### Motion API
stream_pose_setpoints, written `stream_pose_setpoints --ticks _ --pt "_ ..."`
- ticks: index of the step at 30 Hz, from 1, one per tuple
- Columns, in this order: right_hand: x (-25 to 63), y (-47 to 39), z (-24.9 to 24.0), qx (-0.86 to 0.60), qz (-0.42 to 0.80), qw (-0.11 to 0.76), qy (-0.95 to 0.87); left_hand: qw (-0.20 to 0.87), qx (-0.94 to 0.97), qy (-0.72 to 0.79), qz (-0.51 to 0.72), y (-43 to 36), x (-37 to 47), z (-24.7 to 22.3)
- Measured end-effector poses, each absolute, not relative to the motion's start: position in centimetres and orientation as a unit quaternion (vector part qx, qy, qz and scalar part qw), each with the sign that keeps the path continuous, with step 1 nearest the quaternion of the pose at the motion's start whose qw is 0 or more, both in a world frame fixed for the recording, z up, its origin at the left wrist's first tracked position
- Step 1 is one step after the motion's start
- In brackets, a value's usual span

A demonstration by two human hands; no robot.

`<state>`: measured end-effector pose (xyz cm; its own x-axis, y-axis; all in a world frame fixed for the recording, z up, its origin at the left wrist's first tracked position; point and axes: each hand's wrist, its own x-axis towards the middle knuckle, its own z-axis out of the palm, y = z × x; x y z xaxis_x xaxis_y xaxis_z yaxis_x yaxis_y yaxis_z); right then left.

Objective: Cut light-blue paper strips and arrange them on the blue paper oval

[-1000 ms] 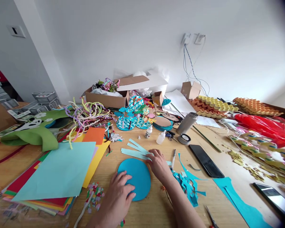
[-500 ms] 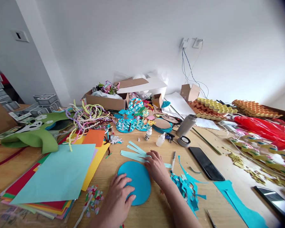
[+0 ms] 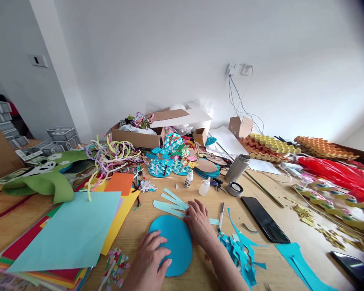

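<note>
A bright blue paper disc (image 3: 177, 252) lies flat on the wooden table. My left hand (image 3: 153, 256) rests on its left side, the fingers spread out over the paper. Above the disc, several pale aqua paper strips (image 3: 168, 207) fan out to the left. My right hand (image 3: 198, 222) lies over their right ends, beside the disc's upper right edge. Its fingers stretch forward and are slightly bent; the thumb's contact is hard to make out. Blue paper scraps (image 3: 238, 252) are heaped to the right of that forearm, below a pen (image 3: 221, 216).
Coloured paper sheets (image 3: 69, 230) are stacked at left, with pipe cleaners (image 3: 118, 157) behind. Two glue bottles (image 3: 188, 179), a tape roll (image 3: 234, 188) and a steel flask (image 3: 237, 168) stand beyond the strips. A phone (image 3: 264, 219) lies to the right, near egg trays (image 3: 269, 144).
My view has tilted up slightly, so the table sits lower in the picture. Both hands stay at about the same places on the disc and the strips.
</note>
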<state>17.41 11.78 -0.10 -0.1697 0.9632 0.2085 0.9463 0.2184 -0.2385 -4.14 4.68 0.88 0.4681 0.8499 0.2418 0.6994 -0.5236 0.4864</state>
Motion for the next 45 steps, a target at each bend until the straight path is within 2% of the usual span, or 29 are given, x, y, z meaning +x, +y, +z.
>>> stream_pose_setpoints --ticks 37,45 --pt "17.06 11.75 -0.4 -0.599 0.037 0.178 -0.779 0.152 0.838 0.458 0.254 4.75 -4.1 0.58" --pt "17.13 11.74 0.48 -0.579 0.036 0.246 -0.776 0.132 0.826 0.456 0.304 4.9 -4.42 0.62"
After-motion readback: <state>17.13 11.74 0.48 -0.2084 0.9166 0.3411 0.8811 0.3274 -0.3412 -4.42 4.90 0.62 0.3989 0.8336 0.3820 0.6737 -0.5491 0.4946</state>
